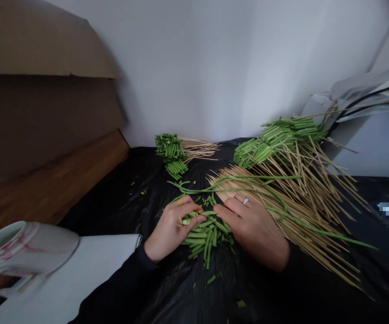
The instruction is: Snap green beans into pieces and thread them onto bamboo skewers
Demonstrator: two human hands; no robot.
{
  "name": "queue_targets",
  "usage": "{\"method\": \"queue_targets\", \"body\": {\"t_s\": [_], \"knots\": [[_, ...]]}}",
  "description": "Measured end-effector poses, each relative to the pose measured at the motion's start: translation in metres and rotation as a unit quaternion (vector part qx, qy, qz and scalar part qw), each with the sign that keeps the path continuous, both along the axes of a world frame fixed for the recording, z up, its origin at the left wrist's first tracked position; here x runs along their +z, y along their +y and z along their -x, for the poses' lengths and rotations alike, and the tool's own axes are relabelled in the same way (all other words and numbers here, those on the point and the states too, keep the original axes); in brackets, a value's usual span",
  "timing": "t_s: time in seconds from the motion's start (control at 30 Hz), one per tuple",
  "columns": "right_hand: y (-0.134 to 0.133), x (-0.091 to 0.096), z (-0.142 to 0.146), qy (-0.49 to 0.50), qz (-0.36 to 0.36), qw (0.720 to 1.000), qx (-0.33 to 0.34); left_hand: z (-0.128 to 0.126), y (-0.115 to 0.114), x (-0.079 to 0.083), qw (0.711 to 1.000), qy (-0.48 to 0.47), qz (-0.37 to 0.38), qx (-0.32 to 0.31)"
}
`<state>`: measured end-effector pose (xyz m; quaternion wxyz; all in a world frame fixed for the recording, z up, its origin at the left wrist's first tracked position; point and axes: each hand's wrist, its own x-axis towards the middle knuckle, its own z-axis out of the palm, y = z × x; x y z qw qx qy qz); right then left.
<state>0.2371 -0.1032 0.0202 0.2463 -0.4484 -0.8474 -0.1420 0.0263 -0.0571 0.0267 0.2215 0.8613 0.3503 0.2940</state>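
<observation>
My left hand [176, 225], a ring on one finger, is closed around a few short green bean pieces [185, 221]. A long green bean [209, 213] spans the gap between my two hands. My right hand [253, 229], also with a ring, pinches its other end; the fingertips are partly hidden. Beneath both hands lies a loose pile of cut bean pieces [207, 238] on black plastic sheeting [181, 292]. Uncut long beans [275, 195] stretch across a spread of thin bamboo skewers [302, 225] beside my right hand.
Skewered bean pieces are stacked at the back right [278, 139], and a smaller stack [172, 153] stands back left by the white wall [214, 67]. A cardboard box [46, 112] is at left. A white mug [42, 249] stands near front left. Plastic bags [376, 90] lie far right.
</observation>
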Motion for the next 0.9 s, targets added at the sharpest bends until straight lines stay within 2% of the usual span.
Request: {"method": "queue_targets", "body": {"t_s": [0.27,0.4,0.57,0.8,0.9], "knots": [[0.0,-0.003,0.003,0.147,0.038,0.988,0.027,-0.004,-0.001,0.004,0.995,-0.089,0.048,0.022],[0.002,-0.01,0.003,0.204,0.095,0.974,0.041,-0.006,-0.004,0.009,0.989,-0.128,0.072,0.032],[0.003,-0.016,0.005,0.233,0.119,0.964,0.033,-0.007,-0.004,0.006,0.978,-0.169,0.1,0.065],[0.002,-0.019,0.007,0.24,0.135,0.961,0.028,-0.01,-0.003,-0.003,0.944,-0.241,0.206,0.094],[0.002,-0.019,0.007,0.244,0.149,0.958,0.03,-0.009,-0.001,-0.006,0.919,-0.283,0.245,0.122]]}}
